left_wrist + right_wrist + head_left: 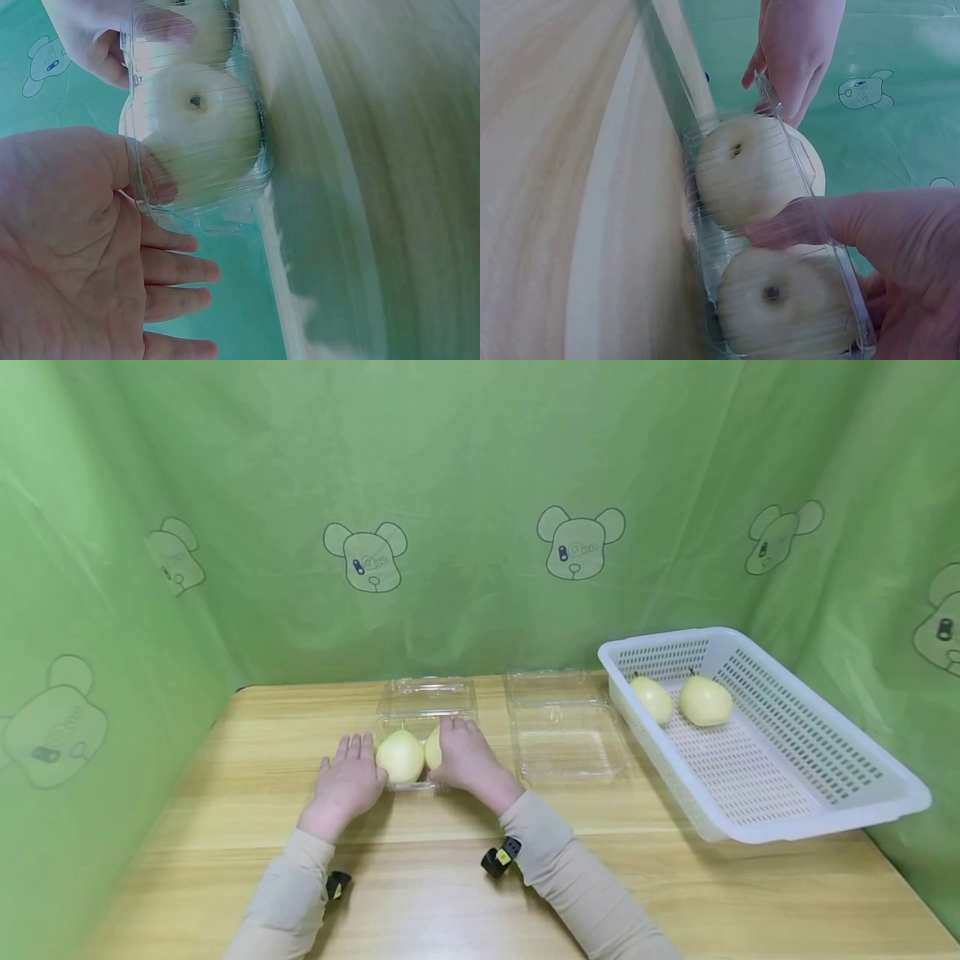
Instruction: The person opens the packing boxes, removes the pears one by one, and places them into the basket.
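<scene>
A see-through plastic clamshell box [429, 718] lies with its lid folded back, holding two pale yellow pears side by side. My left hand [348, 781] rests at the box's left side, fingers straight; in the left wrist view its thumb reaches over the rim beside the left pear [199, 112]. Around the right pear [776, 300] my right hand [468, 756] curls, with the thumb inside the box between the two pears in the right wrist view. The right hand covers much of that pear in the head view.
Right of the box lies a second see-through clamshell [566, 753], lid folded back. A white perforated basket [780, 777] stands on the table's right with two pears [706, 700] at its far left end. Green curtains [480, 460] enclose the wooden table [420, 902].
</scene>
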Available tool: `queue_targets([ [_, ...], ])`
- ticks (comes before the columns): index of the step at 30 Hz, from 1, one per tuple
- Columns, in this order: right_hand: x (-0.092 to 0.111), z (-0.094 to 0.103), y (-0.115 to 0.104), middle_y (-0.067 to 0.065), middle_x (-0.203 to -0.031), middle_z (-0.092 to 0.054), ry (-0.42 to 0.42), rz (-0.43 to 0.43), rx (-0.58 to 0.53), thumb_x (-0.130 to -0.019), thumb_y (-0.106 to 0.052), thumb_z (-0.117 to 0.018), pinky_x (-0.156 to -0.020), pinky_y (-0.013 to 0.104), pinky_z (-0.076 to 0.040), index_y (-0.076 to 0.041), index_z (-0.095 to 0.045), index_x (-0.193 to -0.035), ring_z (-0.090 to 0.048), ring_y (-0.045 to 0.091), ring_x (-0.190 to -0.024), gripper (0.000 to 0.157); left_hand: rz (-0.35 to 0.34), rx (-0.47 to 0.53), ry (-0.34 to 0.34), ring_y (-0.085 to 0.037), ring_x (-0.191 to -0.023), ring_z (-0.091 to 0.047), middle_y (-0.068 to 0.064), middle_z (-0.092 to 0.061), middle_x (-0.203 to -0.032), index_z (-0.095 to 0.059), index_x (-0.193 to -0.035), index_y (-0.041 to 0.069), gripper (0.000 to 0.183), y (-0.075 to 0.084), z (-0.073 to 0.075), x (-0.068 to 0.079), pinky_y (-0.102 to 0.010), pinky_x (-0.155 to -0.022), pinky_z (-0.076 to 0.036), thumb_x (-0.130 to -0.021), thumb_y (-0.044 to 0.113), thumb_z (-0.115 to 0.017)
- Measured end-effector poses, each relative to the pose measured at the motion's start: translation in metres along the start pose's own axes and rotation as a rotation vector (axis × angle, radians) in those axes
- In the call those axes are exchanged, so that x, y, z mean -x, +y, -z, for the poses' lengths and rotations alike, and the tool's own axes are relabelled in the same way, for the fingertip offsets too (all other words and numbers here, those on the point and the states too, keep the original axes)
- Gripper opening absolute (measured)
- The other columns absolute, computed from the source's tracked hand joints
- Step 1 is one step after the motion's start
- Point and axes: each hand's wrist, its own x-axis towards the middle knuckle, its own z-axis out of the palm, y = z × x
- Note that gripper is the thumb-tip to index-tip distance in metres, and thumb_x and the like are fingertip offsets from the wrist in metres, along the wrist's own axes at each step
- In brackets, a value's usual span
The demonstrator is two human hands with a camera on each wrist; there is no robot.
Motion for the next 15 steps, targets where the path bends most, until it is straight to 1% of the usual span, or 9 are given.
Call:
queue_targets([
  [5,-0.001,0.001,0.002,0.025,-0.131,-0.055,0.011,0.017,-0.029,-0.065,-0.031,-0.085,-0.11,0.043,-0.043,0.008,-0.04,-0.137,-0.054,0.038,-0.121,0.094,-0.001,-0.001,-0.002,-0.044,-0.149,-0.013,-0.026,-0.02,-0.159,-0.017,-0.153,-0.004,0.067,0.0,0.001,-0.001,-0.067,-0.118,-0.015,-0.097,0.028,-0.035],
  [11,-0.003,0.007,0.006,0.027,-0.141,-0.049,-0.002,-0.003,-0.137,-0.065,-0.03,-0.086,-0.114,0.047,-0.039,0.008,-0.033,-0.145,-0.047,0.04,-0.131,0.103,-0.003,-0.002,-0.002,-0.044,-0.149,-0.014,-0.026,-0.02,-0.159,-0.017,-0.153,-0.005,0.067,0.0,0.003,0.0,-0.066,-0.118,-0.016,-0.097,0.028,-0.035],
  [15,-0.002,0.011,0.006,0.026,-0.143,-0.048,0.003,-0.005,-0.183,-0.066,-0.03,-0.086,-0.115,0.048,-0.037,0.007,-0.033,-0.146,-0.045,0.04,-0.133,0.103,-0.003,0.002,0.0,-0.044,-0.149,-0.014,-0.026,-0.021,-0.159,-0.017,-0.153,-0.005,0.067,0.0,0.002,0.0,-0.067,-0.118,-0.016,-0.097,0.027,-0.035],
])
